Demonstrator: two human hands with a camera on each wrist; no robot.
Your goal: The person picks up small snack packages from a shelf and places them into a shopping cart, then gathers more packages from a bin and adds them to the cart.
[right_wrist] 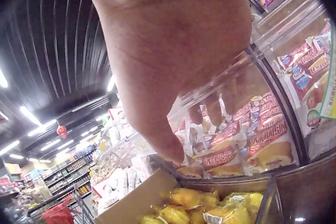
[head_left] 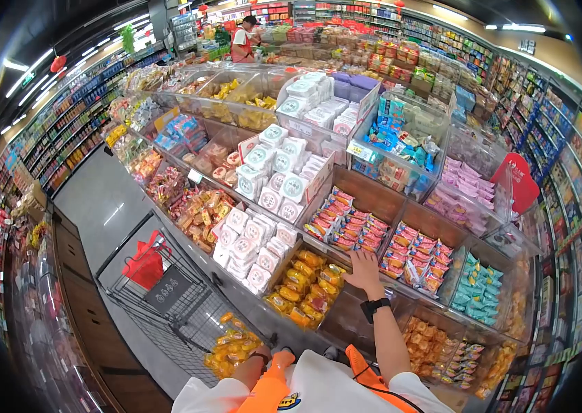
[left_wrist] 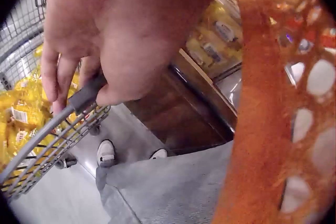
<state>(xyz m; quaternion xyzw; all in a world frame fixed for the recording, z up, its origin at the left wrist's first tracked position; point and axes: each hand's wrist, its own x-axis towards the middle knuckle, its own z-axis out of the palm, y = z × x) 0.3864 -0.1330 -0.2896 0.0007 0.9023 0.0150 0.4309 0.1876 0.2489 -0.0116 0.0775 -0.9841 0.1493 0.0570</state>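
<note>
My left hand [left_wrist: 110, 50] grips the grey handle [left_wrist: 86, 95] of a wire shopping cart [head_left: 167, 310]. Yellow-wrapped packages [head_left: 232, 347] lie in the cart's near end. My right hand [head_left: 363, 272] reaches forward over the front of a bin of red-and-white snack packets [head_left: 349, 224]. Its fingers [right_wrist: 212, 109] are spread and relaxed, hanging by the clear panel with the packets [right_wrist: 226, 153] behind them. Nothing shows in its grasp. Below and left of that hand sits a bin of yellow-wrapped packages [head_left: 305, 286].
White round-labelled packs [head_left: 250, 244] fill the bin to the left. Teal packets [head_left: 477, 292] and brown snacks [head_left: 425, 337] lie at the right. A red bag [head_left: 145, 265] hangs on the cart's far end. A person [head_left: 243, 41] stands behind the displays; an aisle [head_left: 91, 186] runs left.
</note>
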